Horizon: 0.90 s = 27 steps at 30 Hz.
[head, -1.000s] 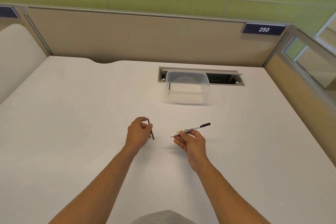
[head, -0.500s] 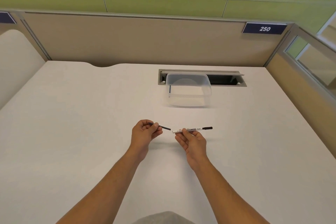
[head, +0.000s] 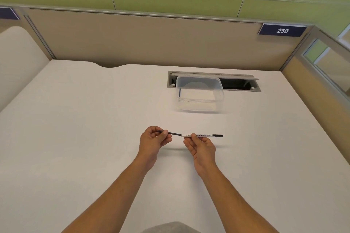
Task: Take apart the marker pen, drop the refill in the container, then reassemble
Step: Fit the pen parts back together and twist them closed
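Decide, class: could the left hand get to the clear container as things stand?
Probably yes: bare table lies between the left hand and the container, though its grip holds the refill.

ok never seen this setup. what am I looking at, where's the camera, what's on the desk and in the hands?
No machine here: a person works bare-handed, and the single picture comes from a wide-angle camera on their head, looking forward and down, so both forearms reach in from the bottom edge. The surface is a white desk inside a cubicle; a sign on the partition reads 250. A clear plastic container sits at the back, partly over a cable slot. The right hand pinches a white marker barrel with a black end. The left hand holds a thin black refill, its tip at the barrel's open end.
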Tool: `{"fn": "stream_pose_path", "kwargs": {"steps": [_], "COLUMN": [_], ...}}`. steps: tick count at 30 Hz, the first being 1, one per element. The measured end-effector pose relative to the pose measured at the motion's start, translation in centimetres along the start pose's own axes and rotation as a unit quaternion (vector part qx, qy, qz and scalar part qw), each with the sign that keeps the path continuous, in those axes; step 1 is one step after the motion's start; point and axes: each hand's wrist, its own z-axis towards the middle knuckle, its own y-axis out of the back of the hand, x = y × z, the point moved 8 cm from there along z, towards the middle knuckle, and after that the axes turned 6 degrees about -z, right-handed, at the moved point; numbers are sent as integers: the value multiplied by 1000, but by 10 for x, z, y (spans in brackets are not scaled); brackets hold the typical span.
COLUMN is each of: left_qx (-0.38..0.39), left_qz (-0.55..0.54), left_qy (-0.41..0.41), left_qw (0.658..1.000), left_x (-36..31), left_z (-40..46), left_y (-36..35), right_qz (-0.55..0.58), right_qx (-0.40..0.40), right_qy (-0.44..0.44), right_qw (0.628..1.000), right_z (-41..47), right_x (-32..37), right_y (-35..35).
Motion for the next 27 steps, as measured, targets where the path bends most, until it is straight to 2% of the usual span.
{"fn": "stream_pose_path", "kwargs": {"steps": [16,27], "left_qx": [21,31], "left_qz": [20,56], "left_qy": [0,-16], "left_qw": [1000,998], "left_x": [5,6], "left_z": [-3,-6], "left_y": [-5,-12], "right_qz": [28,16], "right_qx": [-6,20], "right_qy": [-2,-5], "right_qw": [1000,1000], "right_z": [-2,-4], "right_x": [2,-1], "right_y": [6,-3]}}
